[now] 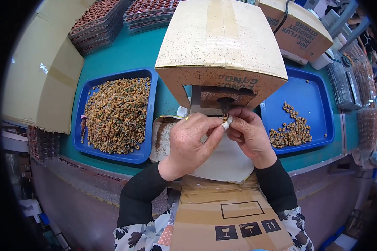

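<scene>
Fingertips of left hand (192, 141) and right hand (252, 133) pinch nearly closed on one small coppery coil (225, 119), at a dark nozzle (225, 103); contact unclear. Blue trays of ring-shaped coils flank the cardboard box (222, 39).

You've got a stack of reddish plastic trays (97, 27) far left, tall tan cardboard carton (33, 77) beside it, brown printed cardboard box (299, 31) far right.

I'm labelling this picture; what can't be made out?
All in the head view:
Small piece: partly covered by the left hand and right hand.
Inside the cardboard box: mostly hidden by top and front.
Right blue tray, far-left corner: behind the box.
Rings in left blue tray: lower ones buried under others.
</scene>
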A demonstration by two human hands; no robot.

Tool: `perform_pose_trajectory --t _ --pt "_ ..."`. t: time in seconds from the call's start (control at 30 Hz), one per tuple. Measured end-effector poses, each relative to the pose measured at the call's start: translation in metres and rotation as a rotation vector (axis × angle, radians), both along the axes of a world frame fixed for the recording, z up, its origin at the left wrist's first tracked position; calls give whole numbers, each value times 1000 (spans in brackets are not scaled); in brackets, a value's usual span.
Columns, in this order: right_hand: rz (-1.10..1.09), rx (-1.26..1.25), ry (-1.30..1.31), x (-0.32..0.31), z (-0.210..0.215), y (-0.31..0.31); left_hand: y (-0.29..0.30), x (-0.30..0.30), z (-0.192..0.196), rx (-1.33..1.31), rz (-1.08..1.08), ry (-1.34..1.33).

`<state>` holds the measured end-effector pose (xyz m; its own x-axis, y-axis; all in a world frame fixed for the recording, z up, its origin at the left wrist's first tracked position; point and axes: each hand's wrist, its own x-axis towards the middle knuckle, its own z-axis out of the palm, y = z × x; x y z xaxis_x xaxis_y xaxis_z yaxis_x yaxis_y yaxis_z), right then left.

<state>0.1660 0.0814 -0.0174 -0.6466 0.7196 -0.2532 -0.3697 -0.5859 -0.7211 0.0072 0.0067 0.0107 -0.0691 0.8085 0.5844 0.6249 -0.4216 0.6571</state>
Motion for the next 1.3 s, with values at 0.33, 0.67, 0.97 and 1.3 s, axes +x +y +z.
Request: perform_pose_trajectory --t 0.33,0.67,0.97,1.3 --pt "-35 -7 -4 -2 -1 -4 4 -2 6 -70 -10 -43" --pt "24 9 -11 -1 2 -2 -5 -1 4 -78 -3 -59" --pt "16 -9 -9 -4 2 -2 -2 -3 3 -70 8 -39" --pt "-40 -21 20 -7 0 -5 1 -4 5 -117 38 -58"
